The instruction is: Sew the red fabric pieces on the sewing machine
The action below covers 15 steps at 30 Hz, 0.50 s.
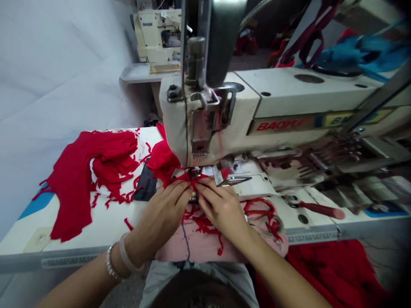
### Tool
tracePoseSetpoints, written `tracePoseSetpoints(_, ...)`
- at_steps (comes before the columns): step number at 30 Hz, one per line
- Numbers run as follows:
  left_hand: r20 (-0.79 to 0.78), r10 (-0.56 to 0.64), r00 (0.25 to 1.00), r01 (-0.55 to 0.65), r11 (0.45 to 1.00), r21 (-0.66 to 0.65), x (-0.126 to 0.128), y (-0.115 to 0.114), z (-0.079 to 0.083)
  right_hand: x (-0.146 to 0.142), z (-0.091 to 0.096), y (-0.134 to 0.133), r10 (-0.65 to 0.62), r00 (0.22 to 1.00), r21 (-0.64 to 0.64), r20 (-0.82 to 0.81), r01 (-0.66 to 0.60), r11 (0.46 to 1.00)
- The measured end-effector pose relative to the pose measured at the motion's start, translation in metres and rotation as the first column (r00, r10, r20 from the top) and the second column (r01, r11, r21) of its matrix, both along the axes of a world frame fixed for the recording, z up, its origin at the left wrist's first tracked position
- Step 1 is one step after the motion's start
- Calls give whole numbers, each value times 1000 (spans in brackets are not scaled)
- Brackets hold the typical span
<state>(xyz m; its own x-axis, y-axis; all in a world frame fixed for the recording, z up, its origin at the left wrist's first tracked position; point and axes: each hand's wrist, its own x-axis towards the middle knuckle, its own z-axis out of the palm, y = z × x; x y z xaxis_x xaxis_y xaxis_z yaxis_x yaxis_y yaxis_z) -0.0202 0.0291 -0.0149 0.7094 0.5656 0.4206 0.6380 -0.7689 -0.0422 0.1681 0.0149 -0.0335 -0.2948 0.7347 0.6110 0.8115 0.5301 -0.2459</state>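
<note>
Knit fabric [93, 171] on the table [109, 226], left of the sewing machine [289, 98]

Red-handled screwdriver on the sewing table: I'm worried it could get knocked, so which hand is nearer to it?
Right. The right hand is on the red fabric, apart from the red-handled screwdriver and to its left in view; the left hand is farther left.

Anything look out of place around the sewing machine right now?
Loose red fabric strips lie scattered across the machine table and the pink cloth, looking messy, and a red-handled screwdriver sits loose on the table near the machine.
</note>
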Motion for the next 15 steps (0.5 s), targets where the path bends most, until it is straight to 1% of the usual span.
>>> tracePoseSetpoints(2,15,-16,1000,16,1000,2,-1,3,0,0,0,1,1,1000,-30,-29,-2,1000)
tracePoseSetpoints(4,12,-23,1000,23,1000,5,-2,9,0,0,0,3,-4,1000,-29,-13,3,1000)
tracePoseSetpoints(7,7,-34,999,34,999,5,-1,14,1,-3,2,6,-5,998,12,56,4,1000)
tracePoseSetpoints(10,42,-27,999,27,1000,-9,3,9,2,-4,3,6,7,991,68,137,-16,998)
tracePoseSetpoints(13,77,40,996,-35,997,-65,6,6,3,9,4,7,91,975,109,202,-114,987)
tracePoseSetpoints(14,96,68,993,-58,993,-101,4,11,5,17,4,10,125,969,87,211,-146,985)
tracePoseSetpoints(15,122,95,988,-77,986,-147,-3,21,7,27,4,14,152,967,48,203,-164,985)
